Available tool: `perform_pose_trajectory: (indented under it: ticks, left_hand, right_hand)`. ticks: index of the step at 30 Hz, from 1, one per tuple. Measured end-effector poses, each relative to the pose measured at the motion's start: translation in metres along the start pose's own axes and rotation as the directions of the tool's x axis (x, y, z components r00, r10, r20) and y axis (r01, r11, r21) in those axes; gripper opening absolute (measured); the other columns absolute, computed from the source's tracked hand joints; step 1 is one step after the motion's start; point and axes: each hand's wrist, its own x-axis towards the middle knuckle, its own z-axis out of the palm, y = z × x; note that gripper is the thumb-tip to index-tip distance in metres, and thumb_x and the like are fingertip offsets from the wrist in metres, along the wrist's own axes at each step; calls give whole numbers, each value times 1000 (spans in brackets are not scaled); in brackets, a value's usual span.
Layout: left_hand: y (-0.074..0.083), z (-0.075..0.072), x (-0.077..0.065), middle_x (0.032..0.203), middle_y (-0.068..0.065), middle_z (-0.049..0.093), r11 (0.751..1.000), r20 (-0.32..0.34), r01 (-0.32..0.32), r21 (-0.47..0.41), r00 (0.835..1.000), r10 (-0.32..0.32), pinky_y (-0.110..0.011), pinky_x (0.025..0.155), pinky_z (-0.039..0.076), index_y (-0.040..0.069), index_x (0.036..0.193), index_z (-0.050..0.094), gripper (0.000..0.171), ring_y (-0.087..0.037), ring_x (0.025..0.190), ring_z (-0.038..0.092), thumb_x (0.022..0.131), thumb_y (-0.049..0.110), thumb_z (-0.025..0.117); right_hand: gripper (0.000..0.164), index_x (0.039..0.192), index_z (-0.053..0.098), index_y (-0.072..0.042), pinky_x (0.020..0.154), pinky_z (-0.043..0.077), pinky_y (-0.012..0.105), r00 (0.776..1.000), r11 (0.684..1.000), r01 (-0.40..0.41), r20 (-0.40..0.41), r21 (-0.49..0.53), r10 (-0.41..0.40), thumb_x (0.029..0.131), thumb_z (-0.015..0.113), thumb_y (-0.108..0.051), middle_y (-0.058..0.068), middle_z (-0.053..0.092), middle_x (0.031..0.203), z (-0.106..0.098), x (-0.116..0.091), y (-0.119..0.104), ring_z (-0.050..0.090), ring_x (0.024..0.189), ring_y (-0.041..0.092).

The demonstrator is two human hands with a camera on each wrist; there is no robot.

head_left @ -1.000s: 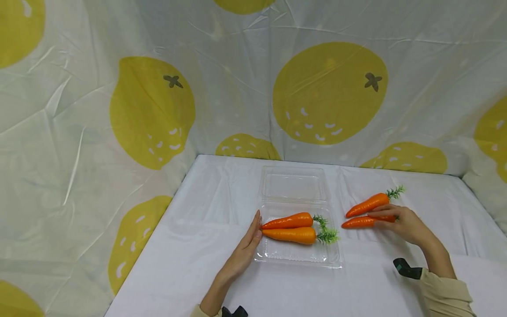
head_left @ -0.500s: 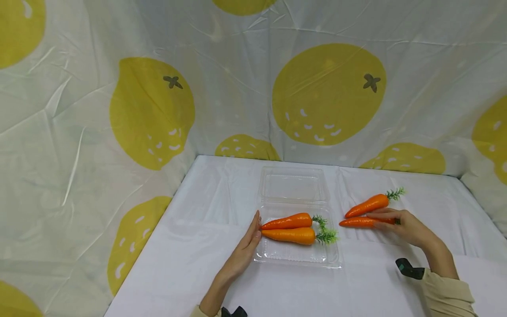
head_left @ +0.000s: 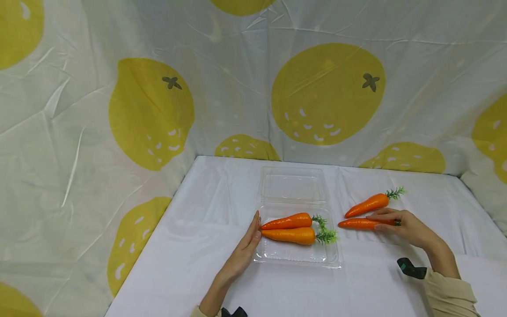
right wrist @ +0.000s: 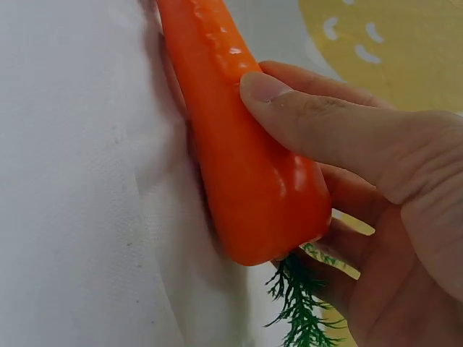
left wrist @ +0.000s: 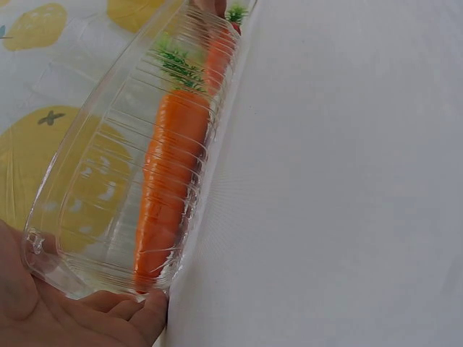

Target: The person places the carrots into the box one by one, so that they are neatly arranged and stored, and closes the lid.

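Two toy carrots, an orange-red one (head_left: 291, 221) and a lighter orange one (head_left: 297, 236), lie side by side in a clear plastic clamshell box (head_left: 293, 259), their green tops toward its right side. Straight fingers of my left hand (head_left: 239, 256) rest along the box's left wall, near the carrot tips. My right hand (head_left: 413, 229) pinches another orange-red carrot (head_left: 356, 223) near its thick end. In the right wrist view the thumb (right wrist: 289, 108) presses on this carrot (right wrist: 231, 144), and its green top hangs beside the palm. Part of that top is hidden by the hand in the head view.
Just behind the pinched carrot lies one more carrot (head_left: 366, 205), with its green top to the right. The box's clear lid (head_left: 293, 185) lies folded back, away from the person. A white cloth (head_left: 190, 255) covers the table, and a lemon-print curtain (head_left: 233, 88) hangs behind.
The pinched carrot's tip has shifted slightly left, while my right wrist has moved a little to the right. My left hand, the box and the other carrots have stayed in place.
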Motion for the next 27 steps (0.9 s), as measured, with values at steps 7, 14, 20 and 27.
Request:
perform_pose_trajectory:
  ticks: [7,14,20,27]
  left_hand:
    - [-1,0,0,176,-10,7,1000,4,-5,-7,1000,5,-44,128,14,20,168,1,62,-26,162,12,115,22,32]
    - [-2,0,0,176,-9,7,1000,1,-3,4,1000,3,-45,128,14,22,168,1,62,-26,162,11,115,24,32]
    - [-2,-1,0,176,-8,6,1000,-1,-7,10,1000,7,-46,128,14,25,168,1,61,-27,163,11,115,26,32]
    - [-2,0,0,176,-9,6,1000,-1,-3,15,1000,3,-46,128,14,22,168,1,61,-27,162,11,115,26,32]
  right_hand:
    - [31,124,77,-18,86,44,8,1000,1000,18,-25,14,-18,93,77,-20,11,69,126,-5,-1,-6,40,111,-21]
    - [34,126,77,-16,83,47,11,997,1000,-4,-71,0,4,93,78,-23,9,66,127,-12,0,-22,35,113,-17]
    - [32,123,78,-15,82,41,9,991,1000,17,-136,-5,-17,92,80,-20,-1,65,123,-15,1,-36,38,111,-15]
    - [27,117,80,-16,82,41,8,969,995,99,-228,-14,-100,90,80,-10,-6,64,118,-13,3,-52,46,108,-11]
